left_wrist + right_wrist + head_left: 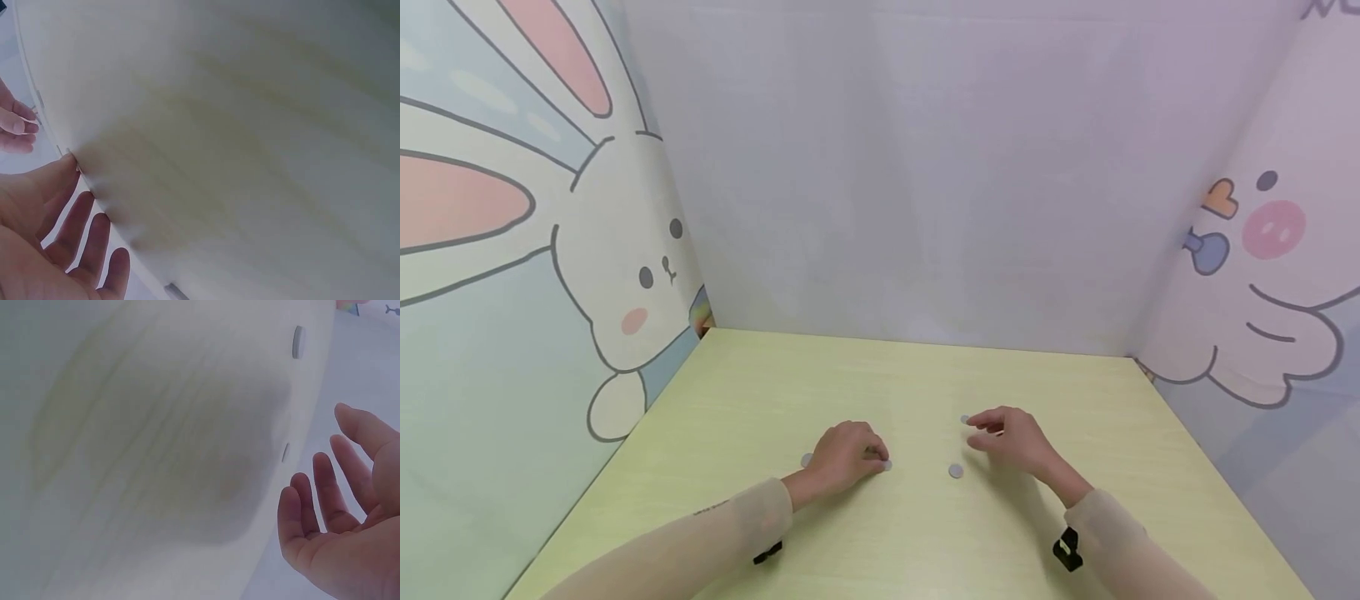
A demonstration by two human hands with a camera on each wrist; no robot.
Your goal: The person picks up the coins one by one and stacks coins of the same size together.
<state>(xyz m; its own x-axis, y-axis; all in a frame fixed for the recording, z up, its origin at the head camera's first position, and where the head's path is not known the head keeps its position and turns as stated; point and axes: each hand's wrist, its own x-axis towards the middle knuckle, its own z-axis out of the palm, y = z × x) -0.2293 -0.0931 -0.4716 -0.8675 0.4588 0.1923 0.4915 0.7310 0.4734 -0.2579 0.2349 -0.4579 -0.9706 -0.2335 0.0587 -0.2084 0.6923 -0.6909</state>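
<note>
Several small flat grey discs lie on the pale yellow table (880, 550). My left hand (847, 457) rests low over the tabletop, thumb and index finger pinching the edge of one disc (887, 466). In the left wrist view the left thumb (56, 175) meets that disc's thin edge, while the other fingers reach down to the table. Behind the left hand sits a second disc (807, 459). To the right, my right hand (1017, 439) hovers with loosely bent fingers, thumb apart, its fingertips close beside the far disc (965, 419). A nearer disc (956, 471) lies between the hands.
A pale cloth backdrop (895, 167) rises behind the table's far edge. Side panels carry a printed rabbit (617, 308) on the left and a printed pig (1277, 292) on the right. Black wrist straps (1067, 550) show under the sleeves.
</note>
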